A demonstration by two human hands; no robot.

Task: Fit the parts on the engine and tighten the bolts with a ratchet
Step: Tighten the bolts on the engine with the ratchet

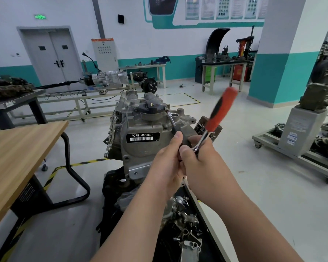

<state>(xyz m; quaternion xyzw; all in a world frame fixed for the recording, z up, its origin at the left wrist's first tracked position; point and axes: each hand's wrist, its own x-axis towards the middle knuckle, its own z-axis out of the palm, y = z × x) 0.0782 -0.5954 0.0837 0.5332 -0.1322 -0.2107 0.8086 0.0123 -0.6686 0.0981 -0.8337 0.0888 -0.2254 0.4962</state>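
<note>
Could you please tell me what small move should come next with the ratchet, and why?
Probably swing the ratchet handle through a tightening stroke, with the left hand steadying the extension. The socket end sits on a bolt beside the black cap on the engine, and the right hand grips the ratchet's head.

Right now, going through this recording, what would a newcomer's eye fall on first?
The orange-handled ratchet, blurred, sticks up right of centre, its head in the right grip. The left grip beside it holds the extension, which reaches a bolt beside the black cap atop the grey engine, whose white-on-black label reads CFB 666660.
</note>
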